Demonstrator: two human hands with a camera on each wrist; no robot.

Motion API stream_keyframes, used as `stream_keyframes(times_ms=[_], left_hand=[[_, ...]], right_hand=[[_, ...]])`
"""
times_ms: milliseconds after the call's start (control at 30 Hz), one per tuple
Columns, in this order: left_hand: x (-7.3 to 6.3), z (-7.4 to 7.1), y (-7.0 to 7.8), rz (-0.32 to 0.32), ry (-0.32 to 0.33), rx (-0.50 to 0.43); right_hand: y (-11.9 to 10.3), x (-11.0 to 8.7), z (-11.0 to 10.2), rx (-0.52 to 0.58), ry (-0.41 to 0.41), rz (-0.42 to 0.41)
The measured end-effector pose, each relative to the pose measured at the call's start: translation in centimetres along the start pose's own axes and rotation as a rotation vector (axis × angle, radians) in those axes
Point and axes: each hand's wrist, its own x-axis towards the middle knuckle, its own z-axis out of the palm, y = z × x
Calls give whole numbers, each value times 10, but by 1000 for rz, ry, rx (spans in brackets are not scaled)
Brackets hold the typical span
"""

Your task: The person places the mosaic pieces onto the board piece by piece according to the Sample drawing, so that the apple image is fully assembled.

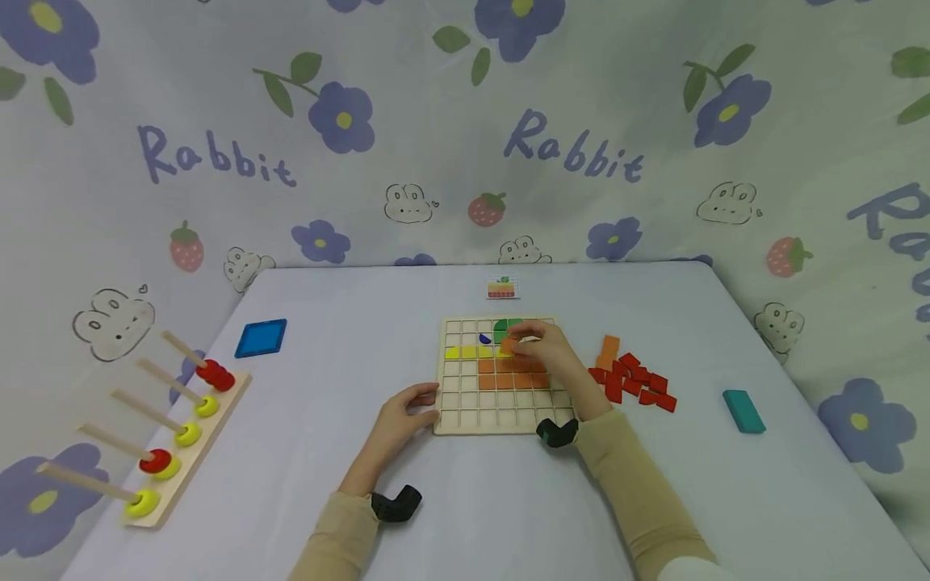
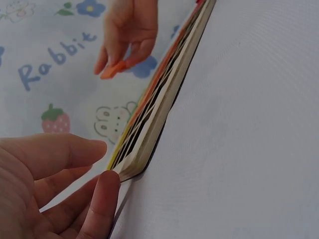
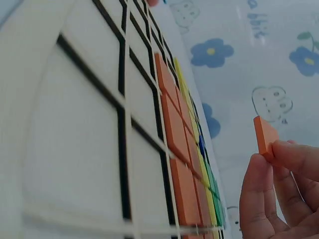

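Note:
A wooden grid board (image 1: 458,420) lies flat on the table before me. My right hand (image 1: 550,353) is above its upper right part and pinches an orange square tile (image 3: 266,138) between thumb and fingertips, clear of the board in the right wrist view. At the board's left edge, my left hand (image 1: 398,418) touches the rim with fingers loosely bent. The grid holds orange tiles (image 1: 504,382) in two rows, yellow tiles (image 1: 453,353) in a row above, green pieces (image 1: 500,332) and a blue half-round piece (image 1: 484,340). My right hand covers part of the yellow row.
Loose red tiles (image 1: 632,386) and an orange piece (image 1: 609,349) lie right of the board. A pattern card (image 1: 502,287) is behind it. Farther out are a teal block (image 1: 743,411), a blue tray (image 1: 260,338) and a peg stand (image 1: 178,476) with red and yellow beads.

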Motion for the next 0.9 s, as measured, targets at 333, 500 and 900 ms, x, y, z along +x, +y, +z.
stream_keyframes(times_ms=[333,500,900], left_hand=[[3,-1,1,20,-4,-36],[2,1,2,27,-22,-46],[0,0,3,26,-13,-28]], right_hand=[[-2,15,58,-295,-45,-64],[3,18,66,-510,-10,-120],[-1,13,70,-718,-3,-177]])
